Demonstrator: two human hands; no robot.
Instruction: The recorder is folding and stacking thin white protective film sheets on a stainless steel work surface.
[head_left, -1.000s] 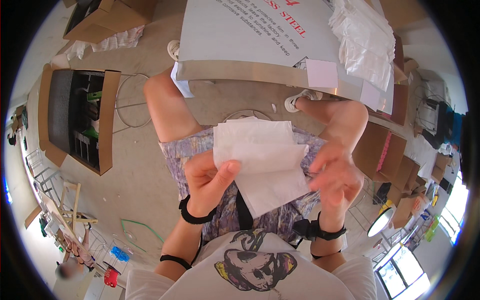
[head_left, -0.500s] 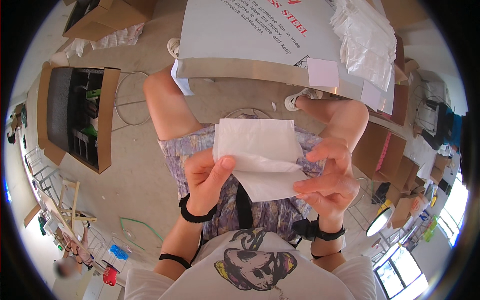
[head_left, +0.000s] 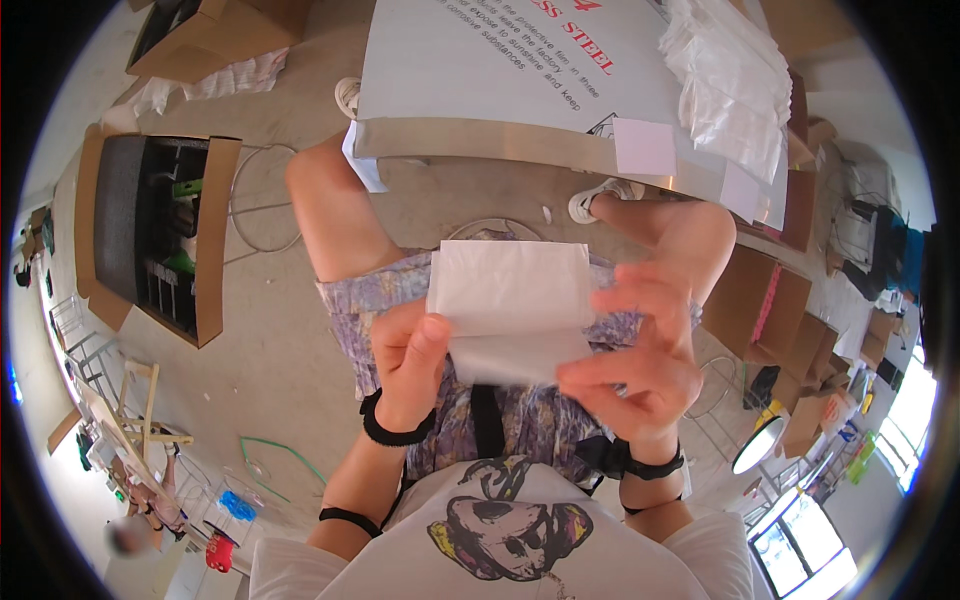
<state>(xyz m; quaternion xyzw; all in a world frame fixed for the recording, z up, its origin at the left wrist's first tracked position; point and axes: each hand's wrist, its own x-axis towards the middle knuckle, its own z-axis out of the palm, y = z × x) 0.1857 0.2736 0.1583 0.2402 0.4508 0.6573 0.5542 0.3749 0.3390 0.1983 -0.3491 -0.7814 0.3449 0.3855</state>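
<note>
A folded white sheet, thin and a little see-through along its lower flap, is held flat over my lap. My left hand grips its left edge, thumb on top and the other fingers underneath. At the lower right corner of the flap, my right hand pinches the edge between thumb and a finger, while its upper fingers spread near the sheet's right side. The flap is blurred by motion, and what kind of packet or bag this is cannot be made out.
Ahead stands a film-covered steel table with a stack of translucent plastic bags and white paper pieces at its edge. An open cardboard box with black foam sits left. More boxes stand right.
The sheet's lower flap has shifted up and left and lies flatter. My right hand has moved slightly left with its corner. My left hand stays nearly in place.
</note>
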